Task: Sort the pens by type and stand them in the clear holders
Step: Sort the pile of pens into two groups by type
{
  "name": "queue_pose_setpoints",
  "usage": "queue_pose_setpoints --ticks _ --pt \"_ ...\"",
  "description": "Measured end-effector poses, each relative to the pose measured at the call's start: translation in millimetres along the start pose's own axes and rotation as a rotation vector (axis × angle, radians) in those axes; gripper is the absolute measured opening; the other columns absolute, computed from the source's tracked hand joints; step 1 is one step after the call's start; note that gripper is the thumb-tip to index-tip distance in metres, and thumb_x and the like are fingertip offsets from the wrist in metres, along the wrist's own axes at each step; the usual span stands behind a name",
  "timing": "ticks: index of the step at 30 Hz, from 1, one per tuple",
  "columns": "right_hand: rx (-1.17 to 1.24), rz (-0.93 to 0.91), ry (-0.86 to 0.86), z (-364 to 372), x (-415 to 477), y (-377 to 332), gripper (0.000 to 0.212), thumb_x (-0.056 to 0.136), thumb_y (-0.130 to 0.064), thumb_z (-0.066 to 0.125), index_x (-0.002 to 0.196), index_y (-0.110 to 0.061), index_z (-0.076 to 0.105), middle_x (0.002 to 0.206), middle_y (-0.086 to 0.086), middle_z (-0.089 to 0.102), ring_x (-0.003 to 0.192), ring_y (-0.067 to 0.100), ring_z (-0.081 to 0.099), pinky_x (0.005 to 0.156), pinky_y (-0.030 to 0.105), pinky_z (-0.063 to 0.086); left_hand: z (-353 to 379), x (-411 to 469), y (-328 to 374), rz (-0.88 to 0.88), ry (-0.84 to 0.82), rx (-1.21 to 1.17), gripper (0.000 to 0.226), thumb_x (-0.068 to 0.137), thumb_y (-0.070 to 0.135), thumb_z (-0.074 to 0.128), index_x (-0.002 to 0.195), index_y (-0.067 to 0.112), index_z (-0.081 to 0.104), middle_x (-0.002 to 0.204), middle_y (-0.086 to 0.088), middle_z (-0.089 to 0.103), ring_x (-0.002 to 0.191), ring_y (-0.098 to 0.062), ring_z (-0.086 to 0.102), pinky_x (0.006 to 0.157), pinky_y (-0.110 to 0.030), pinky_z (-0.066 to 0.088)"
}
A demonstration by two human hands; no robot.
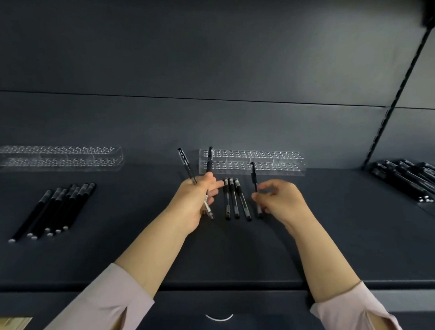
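My left hand (pixel 196 201) grips two black clear-barrel pens (pixel 184 163) whose caps point up and away. My right hand (pixel 279 199) pinches one more such pen (pixel 253 174) at its middle, cap end toward the holder. Three like pens (pixel 233 198) lie side by side on the dark shelf between my hands. A clear holder (pixel 255 161) with rows of holes stands just behind them. A second clear holder (pixel 56 158) stands at the far left. Several matte black pens (pixel 55 210) lie in a row at the left.
A heap of dark pens (pixel 409 180) lies at the right end of the shelf. The dark back wall (pixel 208 66) rises behind the holders, with a slotted black upright (pixel 391 102) on the right. The shelf's front edge (pixel 215 283) runs under my forearms.
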State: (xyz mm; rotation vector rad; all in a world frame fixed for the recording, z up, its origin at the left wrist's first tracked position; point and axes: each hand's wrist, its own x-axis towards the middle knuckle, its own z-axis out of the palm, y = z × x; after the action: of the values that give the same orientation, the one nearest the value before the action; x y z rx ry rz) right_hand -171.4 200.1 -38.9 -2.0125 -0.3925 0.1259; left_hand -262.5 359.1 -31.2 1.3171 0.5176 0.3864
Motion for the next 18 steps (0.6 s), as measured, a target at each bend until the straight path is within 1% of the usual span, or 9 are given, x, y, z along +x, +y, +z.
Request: queue_pose_setpoints --ticks 1,3,5,7,10,12,13,16,18 --pt "-0.039 0.008 -0.003 -2.1 1.1 2.0 0.019 0.082 -0.02 0.074 0.099 -0.019 0.066 0.096 0.002 0.068 0.091 0.021 0.065 0.086 0.038 0.055 -1.9 2.1 -0.9 0.002 0.036 0.069 0.024 0.103 0.026 0.047 0.09 0.015 0.064 0.096 0.001 0.068 0.084 -0.008 0.06 0.072 -0.021 0.047" --pt "-0.111 0.015 -0.013 -2.0 1.7 3.8 0.022 0.083 -0.02 0.073 0.104 -0.015 0.069 0.097 0.003 0.068 0.09 0.022 0.064 0.081 0.032 0.053 -6.2 5.6 -1.2 0.008 0.078 0.269 0.03 0.103 0.03 0.047 0.087 0.018 0.069 0.088 0.0 0.059 0.074 -0.01 0.051 0.066 -0.021 0.043" --pt "-0.187 -0.01 -0.019 0.8 1.3 3.5 0.021 0.084 -0.02 0.073 0.104 -0.012 0.071 0.09 0.002 0.066 0.084 0.018 0.061 0.075 0.026 0.047 -9.1 7.6 1.1 0.005 0.063 0.469 0.031 0.102 0.033 0.048 0.093 0.019 0.074 0.083 0.0 0.054 0.071 -0.011 0.049 0.063 -0.021 0.04" --pt "-0.237 -0.044 -0.021 2.6 1.0 2.1 0.017 0.085 -0.02 0.072 0.098 -0.01 0.074 0.085 0.003 0.067 0.08 0.015 0.059 0.073 0.024 0.044 -8.4 9.6 4.2 0.02 0.037 0.57 0.029 0.102 0.032 0.05 0.099 0.017 0.075 0.082 0.004 0.058 0.072 -0.006 0.049 0.063 -0.022 0.037" --pt "-0.229 -0.086 -0.013 4.2 1.2 2.3 0.016 0.087 -0.025 0.07 0.091 -0.011 0.075 0.082 0.001 0.067 0.079 0.015 0.059 0.071 0.022 0.043 -3.6 12.5 5.4 0.05 0.06 0.609 0.026 0.1 0.028 0.053 0.095 0.013 0.074 0.076 0.006 0.062 0.07 -0.001 0.048 0.06 -0.019 0.033" --pt "-0.214 -0.129 0.034 5.6 1.7 2.0 0.013 0.088 -0.026 0.069 0.087 -0.014 0.073 0.076 -0.005 0.064 0.075 0.011 0.057 0.064 0.011 0.04 -2.2 13.1 4.1 0.044 0.099 0.6 0.029 0.101 0.03 0.052 0.09 0.014 0.073 0.076 0.005 0.065 0.07 -0.006 0.051 0.061 -0.021 0.035" --pt "-0.192 -0.153 0.06 6.3 1.7 1.6 0.01 0.087 -0.025 0.069 0.085 -0.016 0.072 0.072 -0.008 0.061 0.07 0.008 0.056 0.057 0.005 0.037 -2.4 13.5 3.6 0.034 0.115 0.576 0.031 0.102 0.033 0.05 0.092 0.013 0.072 0.08 0.003 0.067 0.074 -0.008 0.054 0.064 -0.024 0.038" --pt "-0.134 -0.185 0.066 8.1 1.4 1.4 0.009 0.087 -0.022 0.069 0.08 -0.017 0.071 0.069 -0.008 0.061 0.064 0.0 0.052 0.053 0.0 0.037 -3.8 15.5 2.6 0.004 0.126 0.504 0.039 0.103 0.039 0.043 0.108 0.01 0.068 0.099 -0.002 0.069 0.085 -0.014 0.057 0.083 -0.029 0.043" --pt "-0.152 -0.176 0.034 8.5 1.1 2.4 0.009 0.087 -0.021 0.068 0.08 -0.017 0.072 0.074 -0.005 0.064 0.065 0.002 0.053 0.052 0.001 0.037 -6.0 15.5 1.9 -0.012 0.117 0.516 0.042 0.103 0.043 0.04 0.113 0.01 0.065 0.097 0.0 0.07 0.081 -0.013 0.057 0.086 -0.033 0.04"
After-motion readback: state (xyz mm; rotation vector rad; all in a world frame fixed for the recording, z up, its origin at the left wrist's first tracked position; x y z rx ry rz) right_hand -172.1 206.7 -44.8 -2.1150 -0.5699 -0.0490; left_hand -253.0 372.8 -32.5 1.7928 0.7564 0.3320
